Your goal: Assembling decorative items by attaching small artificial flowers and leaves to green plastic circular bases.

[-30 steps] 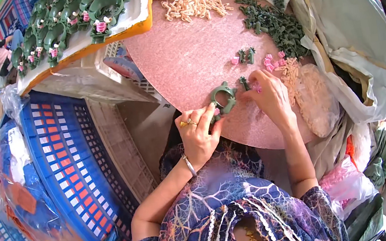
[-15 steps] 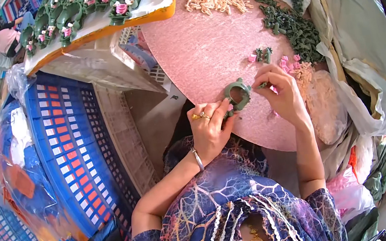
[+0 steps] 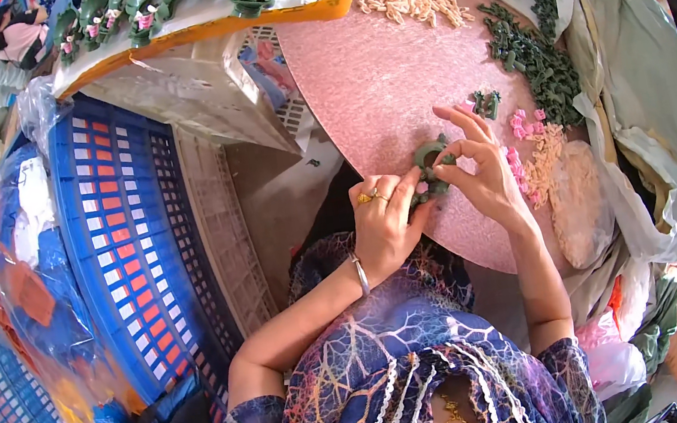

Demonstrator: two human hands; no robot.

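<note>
Over the near edge of the pink tabletop (image 3: 363,78): green ring-shaped piece (image 3: 430,145), pinched in left hand (image 3: 387,218); right hand (image 3: 484,172), thumb and forefinger narrowed beside it, contents unclear. Apparent step: fitting; next move calls for steady pressing. Beyond: pink pieces (image 3: 525,126), dark green heap (image 3: 539,66).

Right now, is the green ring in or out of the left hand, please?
In: the left hand pinches the green ring by its lower edge.

Left hand (image 3: 385,215), back uppermost, fingers bent toward the thumb; left forearm (image 3: 307,324), slanting down-left from those fingers; right hand (image 3: 487,176), thumb and index pinched just right of the left fingertips, remaining fingers raised; right forearm (image 3: 541,282), near-upright below its fingers.
</note>
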